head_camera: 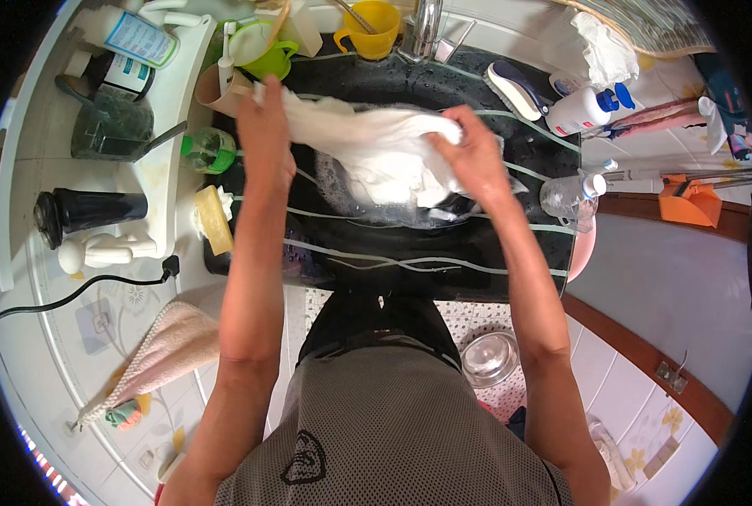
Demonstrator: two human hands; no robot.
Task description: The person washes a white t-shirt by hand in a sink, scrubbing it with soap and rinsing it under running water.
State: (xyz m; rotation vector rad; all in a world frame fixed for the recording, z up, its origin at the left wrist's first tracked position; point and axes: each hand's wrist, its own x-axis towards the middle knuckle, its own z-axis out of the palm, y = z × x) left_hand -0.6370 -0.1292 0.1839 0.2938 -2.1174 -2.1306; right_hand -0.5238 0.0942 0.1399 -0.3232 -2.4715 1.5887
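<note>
A wet white cloth (382, 148) is stretched between my two hands over the black sink basin (376, 82). My left hand (263, 129) grips one end, lifted near the beige cup (214, 95) at the basin's left. Around a bunched part at the other end, my right hand (474, 152) is closed. The cloth's middle hangs down into soapy water (334, 180), where foam gathers along the left side. Part of the fabric lies under the water near my right wrist. The fingertips of my left hand are blurred.
Behind the basin stand a chrome faucet (421, 31) and a yellow mug (372, 28). A scrub brush (515, 92), a white pump bottle (581, 111) and a clear plastic bottle (572, 195) line the right. At left are a yellow soap bar (214, 221) and a green-capped bottle (210, 150).
</note>
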